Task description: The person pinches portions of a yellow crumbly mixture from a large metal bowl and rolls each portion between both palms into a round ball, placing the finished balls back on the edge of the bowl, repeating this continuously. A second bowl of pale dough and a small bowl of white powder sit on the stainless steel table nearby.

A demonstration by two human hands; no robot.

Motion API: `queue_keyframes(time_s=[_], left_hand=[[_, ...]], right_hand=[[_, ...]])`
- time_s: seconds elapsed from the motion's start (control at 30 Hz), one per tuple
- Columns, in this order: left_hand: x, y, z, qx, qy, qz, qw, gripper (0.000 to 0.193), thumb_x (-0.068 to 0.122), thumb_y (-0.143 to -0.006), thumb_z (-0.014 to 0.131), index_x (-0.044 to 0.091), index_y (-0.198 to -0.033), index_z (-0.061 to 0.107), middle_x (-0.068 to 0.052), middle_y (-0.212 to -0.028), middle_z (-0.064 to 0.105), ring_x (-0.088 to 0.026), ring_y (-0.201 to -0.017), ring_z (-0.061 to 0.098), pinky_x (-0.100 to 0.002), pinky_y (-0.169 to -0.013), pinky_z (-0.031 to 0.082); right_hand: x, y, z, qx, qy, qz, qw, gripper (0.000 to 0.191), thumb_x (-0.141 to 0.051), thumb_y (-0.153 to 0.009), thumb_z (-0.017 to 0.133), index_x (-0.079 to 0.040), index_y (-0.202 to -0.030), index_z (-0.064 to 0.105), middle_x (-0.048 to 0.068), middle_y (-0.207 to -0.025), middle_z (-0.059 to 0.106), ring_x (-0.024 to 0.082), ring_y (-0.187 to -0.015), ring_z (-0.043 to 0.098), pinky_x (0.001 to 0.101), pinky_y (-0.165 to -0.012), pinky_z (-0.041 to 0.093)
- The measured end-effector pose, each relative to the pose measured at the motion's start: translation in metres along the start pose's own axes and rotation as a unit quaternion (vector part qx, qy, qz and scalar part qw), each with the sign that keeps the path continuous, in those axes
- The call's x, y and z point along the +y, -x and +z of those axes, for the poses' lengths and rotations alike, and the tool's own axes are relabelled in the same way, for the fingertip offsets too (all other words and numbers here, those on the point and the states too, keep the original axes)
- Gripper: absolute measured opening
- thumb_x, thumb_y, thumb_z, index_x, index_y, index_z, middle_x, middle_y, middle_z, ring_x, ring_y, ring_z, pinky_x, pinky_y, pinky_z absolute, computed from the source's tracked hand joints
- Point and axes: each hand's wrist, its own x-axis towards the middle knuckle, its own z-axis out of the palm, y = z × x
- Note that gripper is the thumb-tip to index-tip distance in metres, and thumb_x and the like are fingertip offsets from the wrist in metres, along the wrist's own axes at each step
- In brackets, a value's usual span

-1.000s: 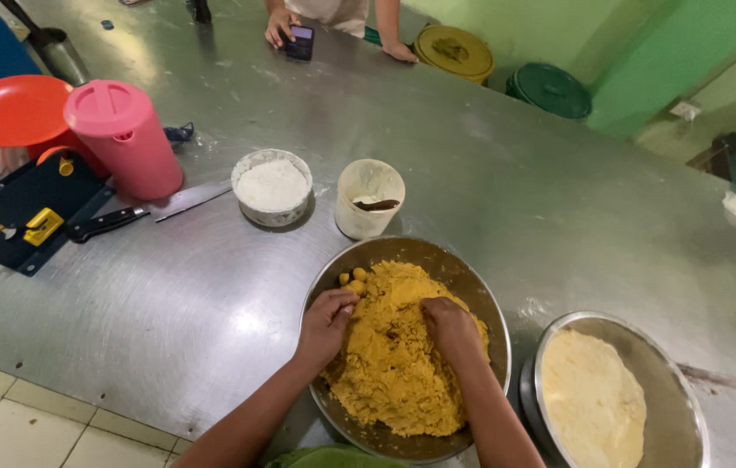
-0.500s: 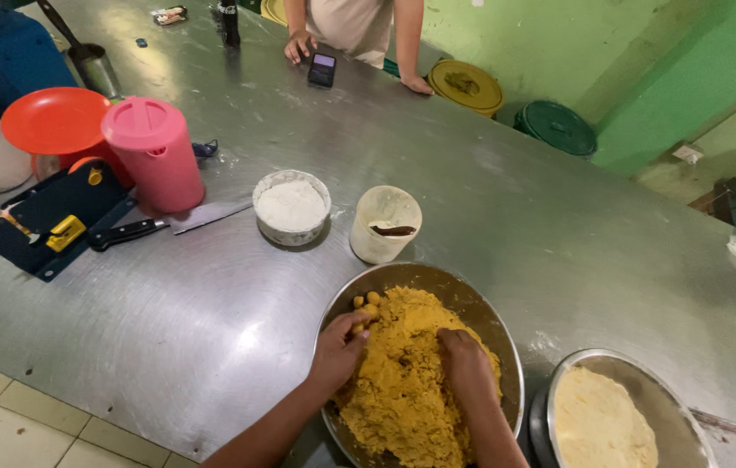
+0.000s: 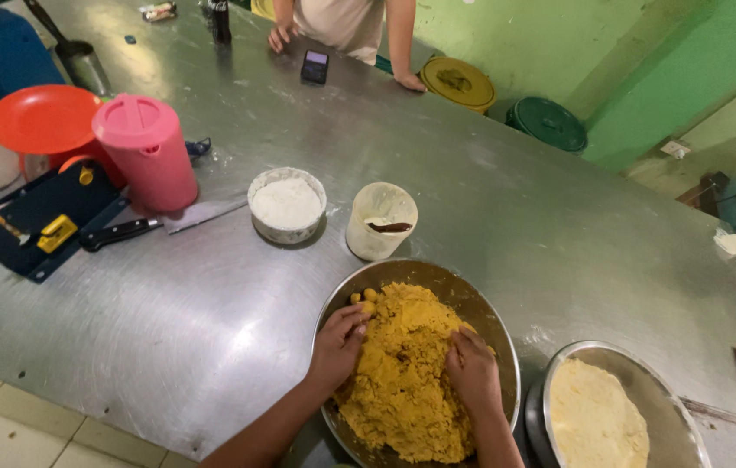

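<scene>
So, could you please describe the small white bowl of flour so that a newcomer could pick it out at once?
Start at the big metal bowl of yellow dough that both hands knead on the steel table. Just beyond its far left rim stand two small containers. The white bowl is the left one, next to the knife, low and wide and full of white powder, unlike the taller, nearly empty cup.

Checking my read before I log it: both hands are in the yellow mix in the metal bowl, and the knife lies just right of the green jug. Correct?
Not quite: the jug is pink, not green, as the head view shows. Both the left hand and right hand are in the yellow mix in the metal bowl, and the knife lies by the jug.
</scene>
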Motion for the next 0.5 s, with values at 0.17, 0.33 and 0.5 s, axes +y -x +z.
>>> queue_keyframes(time_s=[0.17,0.33,0.5], left_hand=[[0.001,0.000,0.001,-0.012,0.016,0.007,1.000,0.025,0.006,-0.099,0.060,0.001,-0.122,0.070,-0.008,-0.130,0.062,-0.016,-0.105,0.066,-0.027,-0.087,0.055],[0.000,0.004,0.000,-0.004,-0.045,0.052,0.998,0.027,0.004,-0.100,0.057,0.004,-0.123,0.070,-0.009,-0.125,0.065,-0.021,-0.107,0.067,-0.029,-0.089,0.054],[0.008,0.004,-0.001,0.002,-0.097,0.111,0.989,0.027,0.006,-0.099,0.058,0.006,-0.123,0.071,-0.012,-0.121,0.070,-0.027,-0.111,0.066,-0.036,-0.096,0.052]], right_hand=[[0.002,0.000,-0.005,-0.026,-0.039,0.036,0.998,0.055,-0.020,-0.088,0.075,-0.016,-0.140,0.061,0.012,-0.146,0.058,0.025,-0.124,0.063,0.0365,-0.101,0.055],[0.000,0.000,-0.014,-0.058,0.017,0.117,0.991,0.057,-0.023,-0.094,0.070,-0.029,-0.149,0.056,0.009,-0.143,0.063,0.023,-0.114,0.072,0.0349,-0.099,0.058],[-0.003,0.007,-0.016,0.007,-0.040,0.049,0.998,0.050,-0.020,-0.092,0.074,-0.022,-0.142,0.066,0.010,-0.127,0.070,0.022,-0.107,0.068,0.0322,-0.092,0.057]])
